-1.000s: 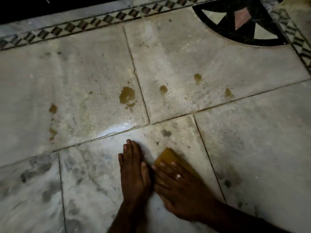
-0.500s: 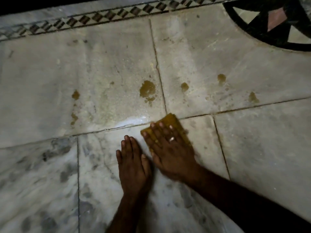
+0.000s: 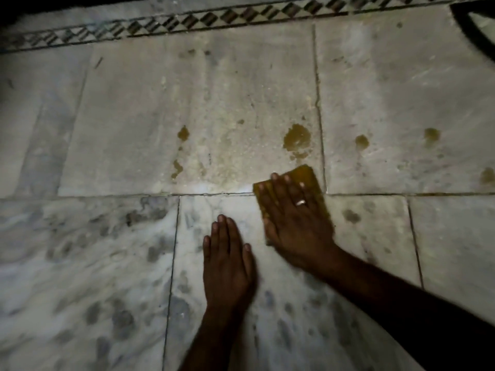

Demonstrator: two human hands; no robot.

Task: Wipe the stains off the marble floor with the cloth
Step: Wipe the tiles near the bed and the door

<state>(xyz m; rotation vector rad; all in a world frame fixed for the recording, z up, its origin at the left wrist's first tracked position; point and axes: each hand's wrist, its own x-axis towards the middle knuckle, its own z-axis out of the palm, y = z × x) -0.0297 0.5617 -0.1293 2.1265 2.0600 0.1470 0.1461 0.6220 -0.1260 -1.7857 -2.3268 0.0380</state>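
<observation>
The cloth (image 3: pixel 296 183) is a folded yellow-brown pad lying flat on the marble floor (image 3: pixel 214 89), straddling the joint line where the pale slab meets the grey-veined slab nearer the person. It looks soft and thin, light enough to slide with little effort, and probably damp, though that cannot be confirmed. A limp pad like this will likely bunch or unfold if pushed from one edge, so the best hold is the one in use: a flat palm over its middle, pressing down so the fabric drags with the hand.

The right hand (image 3: pixel 297 223) lies spread on top of the cloth, fingers straight and together, covering most of it; it presses rather than grips, and a ring (image 3: pixel 300 202) shows on one finger. Only the far end of the cloth and a strip on the left side peek out.

Just beyond the cloth's far edge sits the largest stain (image 3: pixel 296 137), a brown blotch with small drips below it, close to but not touching the fabric. More brown spots lie farther right of the cloth (image 3: pixel 362 141) and well to its left (image 3: pixel 183 133). None appear wiped yet.

The left hand (image 3: pixel 227 261) rests open and flat on the grey-veined slab, just left of the cloth and nearer the person, holding nothing and seemingly bracing body weight.

A patterned border strip (image 3: pixel 187 21) runs along the floor far beyond the cloth.
</observation>
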